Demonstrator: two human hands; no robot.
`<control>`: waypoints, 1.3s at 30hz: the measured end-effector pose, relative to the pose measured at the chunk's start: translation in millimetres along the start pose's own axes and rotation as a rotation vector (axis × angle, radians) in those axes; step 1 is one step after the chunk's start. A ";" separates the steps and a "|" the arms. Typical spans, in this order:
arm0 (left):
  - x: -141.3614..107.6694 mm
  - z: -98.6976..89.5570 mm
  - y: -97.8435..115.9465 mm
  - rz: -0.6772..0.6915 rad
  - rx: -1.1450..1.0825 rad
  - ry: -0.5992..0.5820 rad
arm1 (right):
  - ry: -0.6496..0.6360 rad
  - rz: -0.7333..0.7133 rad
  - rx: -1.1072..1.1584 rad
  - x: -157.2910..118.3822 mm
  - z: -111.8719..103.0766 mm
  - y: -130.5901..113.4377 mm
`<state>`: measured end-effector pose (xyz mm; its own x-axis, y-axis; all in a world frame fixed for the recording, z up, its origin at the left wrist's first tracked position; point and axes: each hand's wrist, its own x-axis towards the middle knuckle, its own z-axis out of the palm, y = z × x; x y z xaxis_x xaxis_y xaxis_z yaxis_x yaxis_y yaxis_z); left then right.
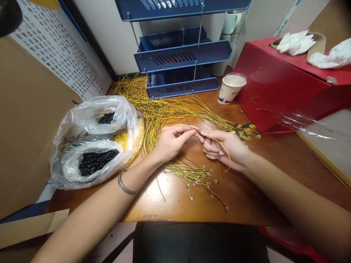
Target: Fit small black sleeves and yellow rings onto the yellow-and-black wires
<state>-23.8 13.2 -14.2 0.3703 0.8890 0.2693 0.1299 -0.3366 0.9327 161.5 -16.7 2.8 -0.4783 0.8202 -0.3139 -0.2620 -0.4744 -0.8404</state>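
Over the middle of the desk, my left hand pinches a thin yellow and black wire between thumb and forefinger. My right hand is closed on a small black sleeve through which the wire appears to run. From there a yellow wire loops down past the right hand. Below both hands lies a fan of wire ends with small clear tips. Behind them spreads a large tangle of yellow and black wires. Wires with black sleeves and yellow round caps lie beyond my right hand.
At left, a clear plastic bag holds smaller bags of black sleeves and yellow caps. A blue tiered tray rack stands at the back. To its right are a paper cup and a red box with tissues on top.
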 end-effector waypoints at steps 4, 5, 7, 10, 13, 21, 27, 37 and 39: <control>0.4 1.1 1.5 -0.023 -0.027 -0.002 | 0.008 -0.005 -0.012 -0.2 0.3 0.8; 0.3 1.1 2.1 -0.018 -0.024 -0.004 | 0.011 -0.006 -0.011 -0.1 0.5 0.8; 0.0 1.1 3.1 -0.007 -0.015 -0.006 | 0.017 -0.007 -0.008 0.0 1.0 0.7; -0.8 1.1 3.9 -0.010 -0.015 -0.002 | 0.017 -0.003 -0.001 -0.2 1.5 0.5; -1.2 1.2 3.7 -0.003 -0.013 -0.001 | 0.014 0.001 0.006 -0.5 1.6 0.5; -1.1 1.5 5.7 -0.015 0.018 0.009 | 0.016 -0.008 -0.022 0.5 0.6 2.4; -1.5 4.3 3.5 -0.073 -0.038 0.031 | 0.080 -0.044 -0.117 3.1 5.1 5.7; 24.4 11.4 1.7 -0.193 -0.235 0.277 | 0.105 -0.145 -0.169 16.2 7.1 3.2; 30.8 15.5 1.5 -0.230 -0.266 0.305 | 0.112 -0.162 -0.166 20.0 6.5 2.8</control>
<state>2.1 35.2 -8.2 0.0665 0.9954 0.0697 -0.0786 -0.0644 0.9948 145.7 -3.7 -2.9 -0.3426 0.9161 -0.2084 -0.1823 -0.2824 -0.9418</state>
